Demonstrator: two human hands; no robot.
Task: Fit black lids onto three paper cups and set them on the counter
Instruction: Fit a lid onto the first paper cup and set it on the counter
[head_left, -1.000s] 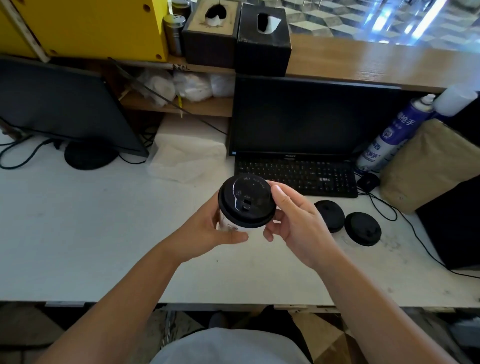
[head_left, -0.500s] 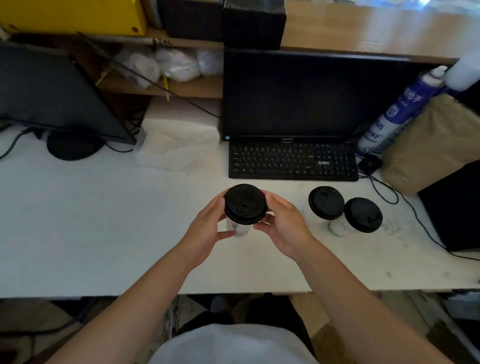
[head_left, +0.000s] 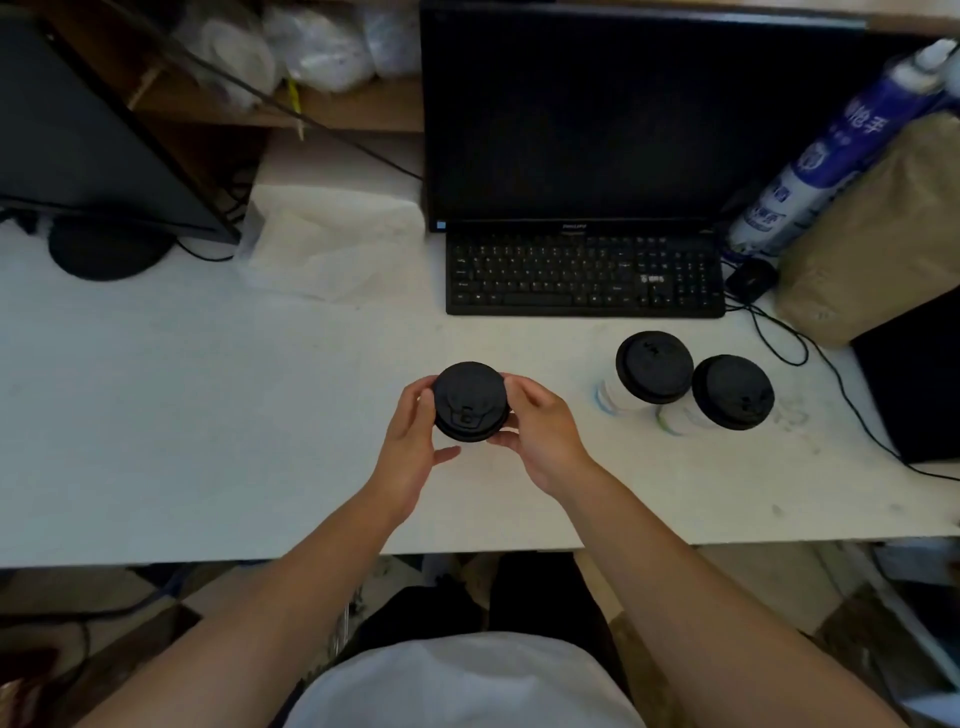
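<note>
Seemingly both hands (head_left: 410, 454) (head_left: 543, 441) around lidded cup (head_left: 470, 400).

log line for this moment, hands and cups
hands: left hand and right hand grip black lid | counter: two lidded cups standing right of hands

left hand (head_left: 410, 447), right hand (head_left: 543, 434) | holding lidded cup (head_left: 470, 397) | at counter (head_left: 208, 415)

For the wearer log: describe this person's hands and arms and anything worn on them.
The left hand and right hand are bare, with no gloves, rings, watch or wristband visible. Both forearms are uncovered, and no sleeve edge is in view. A white shirt shows at the bottom of the picture.
</note>
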